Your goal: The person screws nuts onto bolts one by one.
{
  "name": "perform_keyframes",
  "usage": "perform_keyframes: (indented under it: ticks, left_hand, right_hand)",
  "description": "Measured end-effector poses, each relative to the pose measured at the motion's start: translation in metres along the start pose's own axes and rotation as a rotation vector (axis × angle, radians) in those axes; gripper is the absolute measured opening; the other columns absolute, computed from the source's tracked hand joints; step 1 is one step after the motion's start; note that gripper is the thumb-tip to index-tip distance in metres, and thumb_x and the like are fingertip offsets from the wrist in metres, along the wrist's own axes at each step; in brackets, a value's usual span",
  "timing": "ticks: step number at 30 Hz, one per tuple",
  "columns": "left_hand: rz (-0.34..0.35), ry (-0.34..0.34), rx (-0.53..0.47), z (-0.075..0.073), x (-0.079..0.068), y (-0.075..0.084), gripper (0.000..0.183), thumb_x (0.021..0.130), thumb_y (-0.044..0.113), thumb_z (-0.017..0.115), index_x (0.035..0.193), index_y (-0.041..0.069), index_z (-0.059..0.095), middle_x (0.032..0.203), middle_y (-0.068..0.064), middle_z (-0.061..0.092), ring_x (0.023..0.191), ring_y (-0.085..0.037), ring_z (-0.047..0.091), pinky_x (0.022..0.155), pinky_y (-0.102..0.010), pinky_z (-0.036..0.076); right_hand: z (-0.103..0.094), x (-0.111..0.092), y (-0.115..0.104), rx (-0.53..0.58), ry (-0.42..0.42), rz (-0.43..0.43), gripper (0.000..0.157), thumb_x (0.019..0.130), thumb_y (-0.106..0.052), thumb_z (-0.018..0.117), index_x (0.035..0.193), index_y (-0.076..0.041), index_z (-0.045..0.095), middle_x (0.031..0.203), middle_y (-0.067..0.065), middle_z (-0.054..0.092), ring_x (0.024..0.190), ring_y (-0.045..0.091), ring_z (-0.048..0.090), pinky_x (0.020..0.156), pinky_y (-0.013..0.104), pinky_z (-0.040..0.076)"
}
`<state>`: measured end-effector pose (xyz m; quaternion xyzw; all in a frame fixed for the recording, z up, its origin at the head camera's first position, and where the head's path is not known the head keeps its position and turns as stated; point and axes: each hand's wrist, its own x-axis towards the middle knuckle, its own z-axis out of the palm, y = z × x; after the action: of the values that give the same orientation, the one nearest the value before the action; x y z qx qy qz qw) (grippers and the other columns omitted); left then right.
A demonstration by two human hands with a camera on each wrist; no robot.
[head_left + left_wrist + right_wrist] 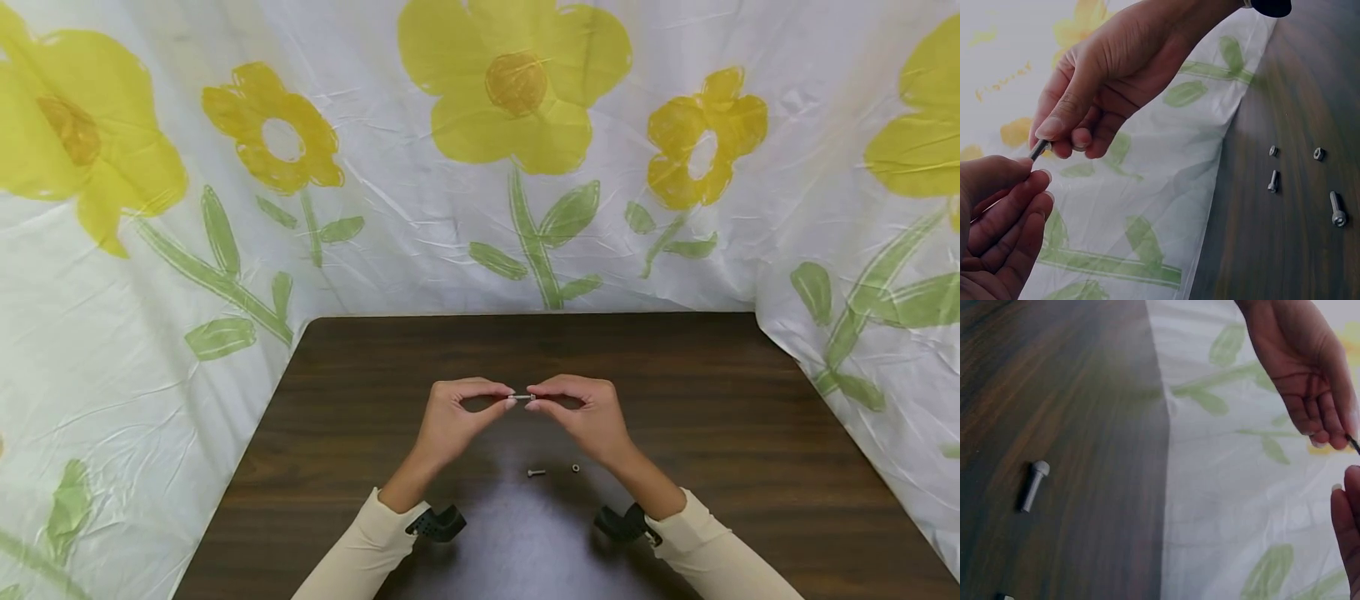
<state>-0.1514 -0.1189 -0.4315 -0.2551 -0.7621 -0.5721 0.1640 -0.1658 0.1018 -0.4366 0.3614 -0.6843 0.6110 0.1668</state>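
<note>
My left hand (454, 417) pinches one end of a small metal bolt (522, 397) between thumb and forefinger, above the middle of the table. At the bolt's other end my right hand (594, 414) pinches a small wider piece that looks like a nut (1049, 146), mostly covered by the fingertips. Threads show on the bolt between the two hands in the left wrist view. The end in my left fingers is hidden. Below the hands another bolt (536, 473) lies on the table, with a loose nut (576, 468) to its right.
The dark wooden table (360, 358) reaches back to a white curtain (420, 267) with yellow flowers. In the left wrist view a second, smaller-looking bolt (1274, 181) and nut (1273, 150) appear beside the first pair; the head view shows one pair.
</note>
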Motion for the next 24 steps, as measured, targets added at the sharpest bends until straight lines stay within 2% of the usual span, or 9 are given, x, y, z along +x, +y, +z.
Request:
perform_keyframes:
  ticks: [3,7,10,13,18,21,24]
  left_hand:
    - [0.007,0.001,-0.016,0.001,0.001,0.002,0.009,0.087,0.014,0.083,0.094,0.008,0.082,0.091,0.0,0.078,0.087,-0.015,0.073,0.079,-0.043,0.059]
    - [0.009,0.006,-0.04,0.003,0.004,0.005,0.01,0.087,0.014,0.083,0.095,0.008,0.082,0.091,0.001,0.077,0.086,-0.016,0.073,0.079,-0.038,0.059]
    - [0.014,0.012,-0.046,0.004,0.005,0.008,0.011,0.087,0.013,0.083,0.095,0.007,0.082,0.091,0.001,0.077,0.086,-0.016,0.073,0.079,-0.041,0.059]
    - [0.016,0.016,-0.055,0.005,0.008,0.01,0.012,0.086,0.012,0.083,0.096,0.005,0.081,0.091,0.001,0.077,0.087,-0.016,0.074,0.079,-0.044,0.059]
    - [0.02,0.031,-0.066,0.006,0.011,0.013,0.011,0.086,0.012,0.083,0.095,0.007,0.082,0.092,0.001,0.078,0.088,-0.017,0.074,0.08,-0.042,0.059]
    - [0.035,0.041,-0.072,0.007,0.013,0.015,0.01,0.086,0.01,0.083,0.095,0.008,0.082,0.092,0.0,0.078,0.087,-0.018,0.074,0.079,-0.044,0.059]
    - [0.048,0.045,-0.076,0.008,0.016,0.016,0.01,0.086,0.01,0.083,0.096,0.007,0.082,0.092,-0.001,0.078,0.086,-0.018,0.074,0.078,-0.041,0.059]
  right_hand:
    - [-0.001,0.003,-0.011,-0.003,0.005,-0.027,0.035,0.072,0.024,0.077,0.099,0.003,0.078,0.09,0.018,0.075,0.082,0.02,0.073,0.07,0.031,0.061]
    - [-0.002,0.008,-0.03,-0.067,0.019,-0.077,0.035,0.072,0.024,0.077,0.1,0.002,0.078,0.09,0.017,0.074,0.082,0.018,0.071,0.071,0.027,0.059]
    - [-0.002,0.01,-0.034,-0.11,0.034,-0.129,0.037,0.072,0.025,0.076,0.1,0.002,0.077,0.09,0.017,0.074,0.08,0.019,0.071,0.072,0.022,0.057]
    - [-0.002,0.009,-0.028,-0.118,0.051,-0.16,0.039,0.07,0.027,0.076,0.1,0.002,0.077,0.089,0.017,0.074,0.078,0.02,0.07,0.071,0.02,0.056]
    - [-0.005,0.005,-0.012,-0.08,0.065,-0.157,0.043,0.07,0.028,0.075,0.103,0.0,0.078,0.09,0.018,0.074,0.079,0.019,0.071,0.07,0.021,0.057]
    - [-0.007,0.005,-0.009,-0.068,0.071,-0.157,0.042,0.071,0.027,0.075,0.105,0.001,0.078,0.092,0.018,0.074,0.081,0.019,0.071,0.072,0.022,0.057]
    - [-0.009,0.006,-0.008,-0.074,0.078,-0.154,0.04,0.072,0.025,0.076,0.105,0.003,0.077,0.094,0.015,0.075,0.081,0.02,0.072,0.072,0.023,0.057]
